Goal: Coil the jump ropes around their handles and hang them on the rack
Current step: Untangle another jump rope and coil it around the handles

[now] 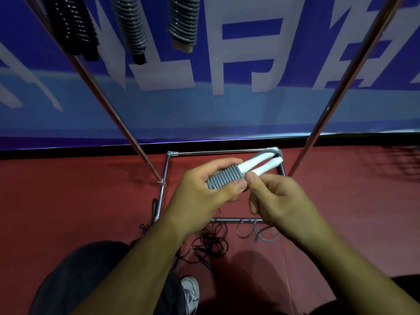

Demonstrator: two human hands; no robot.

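My left grip [204, 189] is clenched round a grey plastic jump rope [225, 178]. Its cord is wound in tight turns about its two white cylindrical handles [261, 164], which lie side by side and stick out of the coil toward 2 o'clock, with a short grey loop joining their far ends. My right grip [279, 201] meets it from 4 o'clock. Thumb and forefinger pinch at the edge of the coil where the lower white handle comes out, and the other fingers are curled beneath; whether a loose cord end is caught in that pinch I cannot tell. The bundle is held in the air, above the base of a chrome metal tube rack [218, 152], and touches neither rack nor floor. That base is a rectangle of four tubes lying on the red floor [68, 201], and two slanted chrome poles [113, 110] rise from it toward 11 and 1 o'clock. At 11 to 12 o'clock three coiled ropes hang from the top: one black [75, 26], one grey with a black handle end [131, 26], and one grey with tan handle ends [184, 21]. At 6 o'clock from my grips, a tangle of thin black cord [213, 239] lies on the floor by the near tube of the base. How many ropes it holds I cannot count. Just to its 3 o'clock are loose loops of grey cord [261, 233]. Behind the rack hangs a blue banner with large white characters [250, 64]. One white shoe [191, 292] shows at 6 o'clock, beside my dark trouser leg [79, 280].
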